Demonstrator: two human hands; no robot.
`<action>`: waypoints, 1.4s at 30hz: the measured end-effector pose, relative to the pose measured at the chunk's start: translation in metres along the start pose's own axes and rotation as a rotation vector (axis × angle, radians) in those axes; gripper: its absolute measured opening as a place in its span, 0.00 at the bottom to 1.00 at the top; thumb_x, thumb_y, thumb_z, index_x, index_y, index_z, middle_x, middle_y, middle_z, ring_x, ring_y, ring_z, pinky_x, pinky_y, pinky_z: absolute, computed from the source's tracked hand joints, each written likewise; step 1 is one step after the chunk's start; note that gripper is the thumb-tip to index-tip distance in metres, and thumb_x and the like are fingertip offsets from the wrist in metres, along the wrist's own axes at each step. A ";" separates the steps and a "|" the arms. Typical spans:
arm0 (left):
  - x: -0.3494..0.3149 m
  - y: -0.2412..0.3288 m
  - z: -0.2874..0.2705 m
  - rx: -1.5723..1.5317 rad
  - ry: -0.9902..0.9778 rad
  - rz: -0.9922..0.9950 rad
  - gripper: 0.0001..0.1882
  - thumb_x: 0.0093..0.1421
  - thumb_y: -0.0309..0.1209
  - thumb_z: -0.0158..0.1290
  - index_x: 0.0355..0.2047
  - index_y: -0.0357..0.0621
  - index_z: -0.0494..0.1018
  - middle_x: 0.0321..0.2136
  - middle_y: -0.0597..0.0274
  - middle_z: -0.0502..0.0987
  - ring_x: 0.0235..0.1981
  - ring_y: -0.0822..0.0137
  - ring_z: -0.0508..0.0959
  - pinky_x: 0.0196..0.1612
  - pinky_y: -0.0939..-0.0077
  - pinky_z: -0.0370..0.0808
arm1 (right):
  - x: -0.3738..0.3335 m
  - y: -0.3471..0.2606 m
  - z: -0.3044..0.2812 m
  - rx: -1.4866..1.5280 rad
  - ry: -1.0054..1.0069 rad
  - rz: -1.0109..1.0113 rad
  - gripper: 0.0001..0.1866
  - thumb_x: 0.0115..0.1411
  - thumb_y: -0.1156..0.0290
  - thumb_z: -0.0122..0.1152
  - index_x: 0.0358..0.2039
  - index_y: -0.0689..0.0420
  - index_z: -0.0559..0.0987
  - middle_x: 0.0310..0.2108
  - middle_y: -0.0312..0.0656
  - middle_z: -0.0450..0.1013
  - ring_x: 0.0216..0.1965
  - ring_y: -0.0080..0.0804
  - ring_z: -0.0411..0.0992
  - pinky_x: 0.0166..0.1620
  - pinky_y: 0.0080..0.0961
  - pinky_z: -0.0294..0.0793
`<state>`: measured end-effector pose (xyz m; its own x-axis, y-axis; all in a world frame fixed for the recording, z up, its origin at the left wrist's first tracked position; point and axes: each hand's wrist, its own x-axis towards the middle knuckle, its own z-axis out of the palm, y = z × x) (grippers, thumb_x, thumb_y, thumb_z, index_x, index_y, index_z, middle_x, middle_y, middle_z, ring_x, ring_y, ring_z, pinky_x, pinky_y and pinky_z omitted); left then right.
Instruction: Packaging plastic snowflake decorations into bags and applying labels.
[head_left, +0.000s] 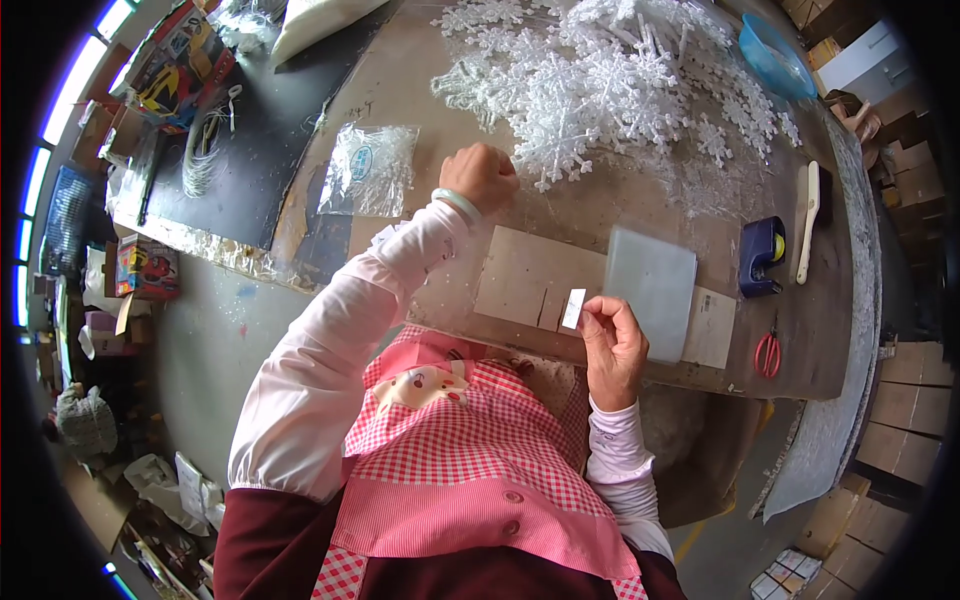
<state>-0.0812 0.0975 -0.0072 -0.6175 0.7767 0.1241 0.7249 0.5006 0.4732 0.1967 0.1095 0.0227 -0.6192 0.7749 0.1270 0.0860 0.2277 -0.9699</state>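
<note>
My left hand (480, 178) is closed, its knuckles up, at the near left edge of a heap of white plastic snowflakes (590, 95). Its fingertips are turned away, so anything inside it is hidden. Between thumb and fingers, my right hand (615, 345) pinches a small white card (573, 309) by its edge. The card is held above a flat piece of cardboard (530, 270) with dark slits. Beside that, a stack of clear plastic bags (655, 280) lies next to the right hand. A clear bag of white pieces (370, 170) rests left of my left hand.
On the table's right side are a blue tape dispenser (762, 257), a brush (808, 220) and red-handled scissors (768, 352). A blue basin (775, 58) stands at the far right. Cartons (910, 400) are stacked beyond the right edge. A dark tabletop (255, 130) adjoins on the left.
</note>
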 end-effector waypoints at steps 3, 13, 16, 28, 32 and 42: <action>0.017 -0.009 -0.009 -0.447 -0.027 -0.060 0.09 0.48 0.33 0.60 0.27 0.43 0.82 0.21 0.59 0.81 0.23 0.69 0.79 0.28 0.78 0.74 | 0.006 -0.005 0.000 -0.009 -0.040 -0.016 0.04 0.63 0.76 0.57 0.35 0.62 0.73 0.30 0.31 0.69 0.31 0.16 0.67 0.38 0.13 0.68; 0.038 0.041 -0.066 -0.968 -0.267 -0.046 0.09 0.53 0.36 0.59 0.32 0.45 0.81 0.29 0.69 0.81 0.30 0.79 0.78 0.28 0.85 0.66 | 0.017 -0.010 0.002 -0.010 -0.007 -0.072 0.03 0.63 0.77 0.57 0.35 0.63 0.74 0.29 0.32 0.70 0.32 0.17 0.68 0.38 0.14 0.68; 0.033 0.049 -0.061 -0.893 -0.313 -0.012 0.07 0.53 0.32 0.58 0.31 0.44 0.81 0.26 0.68 0.81 0.27 0.79 0.78 0.26 0.85 0.68 | 0.030 -0.012 -0.002 -0.004 0.048 -0.076 0.03 0.62 0.77 0.58 0.35 0.63 0.75 0.28 0.31 0.70 0.31 0.16 0.67 0.37 0.14 0.68; 0.096 0.055 -0.066 -0.244 0.019 0.615 0.05 0.51 0.25 0.55 0.26 0.39 0.80 0.22 0.62 0.80 0.22 0.74 0.78 0.26 0.76 0.77 | 0.024 -0.016 -0.003 -0.056 0.023 -0.103 0.05 0.60 0.76 0.60 0.34 0.63 0.75 0.29 0.32 0.73 0.31 0.17 0.68 0.38 0.16 0.69; 0.085 0.077 -0.079 -0.393 -0.201 0.195 0.06 0.51 0.29 0.57 0.27 0.39 0.80 0.22 0.62 0.80 0.23 0.73 0.78 0.28 0.77 0.76 | 0.031 -0.014 -0.009 -0.059 0.032 -0.116 0.04 0.60 0.76 0.59 0.35 0.63 0.75 0.29 0.33 0.73 0.31 0.18 0.69 0.38 0.16 0.69; 0.067 0.064 -0.091 -0.726 -0.283 0.101 0.10 0.56 0.38 0.57 0.34 0.47 0.79 0.28 0.69 0.82 0.33 0.77 0.80 0.31 0.81 0.71 | 0.053 -0.014 -0.007 -0.086 0.036 -0.161 0.04 0.61 0.76 0.58 0.35 0.62 0.75 0.31 0.34 0.74 0.32 0.19 0.69 0.38 0.17 0.70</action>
<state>-0.1043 0.1471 0.1103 -0.3871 0.9219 0.0166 0.3320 0.1226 0.9353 0.1680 0.1515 0.0445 -0.6025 0.7446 0.2875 0.0554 0.3984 -0.9156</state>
